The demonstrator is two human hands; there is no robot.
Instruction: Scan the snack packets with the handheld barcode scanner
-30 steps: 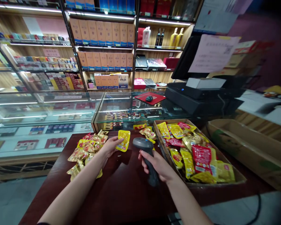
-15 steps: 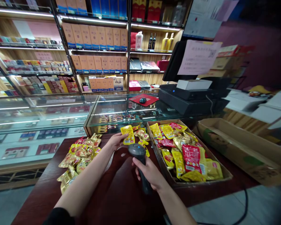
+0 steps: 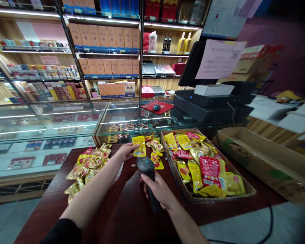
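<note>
My left hand [image 3: 127, 151] pinches a yellow snack packet [image 3: 139, 145] by its left edge, upright above the dark red table [image 3: 112, 210]. Wrapped round the handle of a dark barcode scanner [image 3: 146, 165] is my right hand [image 3: 156, 189]; the scanner's head is just below the packet. Several yellow and gold packets [image 3: 155, 145] lie behind and to the right of the held one. A pile of gold and yellow packets [image 3: 91, 162] lies left of my left forearm, partly covered by it. At the right, a shallow carton [image 3: 178, 184] holds many red, yellow and gold packets.
Right of the filled carton stands a long open cardboard box [image 3: 259, 166]. A glass display counter [image 3: 127, 117] runs behind the table, bearing a mouse on a red mat [image 3: 165, 107] and a black register [image 3: 205, 110]. A black cable [image 3: 271, 220] hangs at the lower right.
The scanner in my right hand has shifted slightly left and down relative to the held packet. My left hand keeps its grip on the packet. The whole view has moved a little.
</note>
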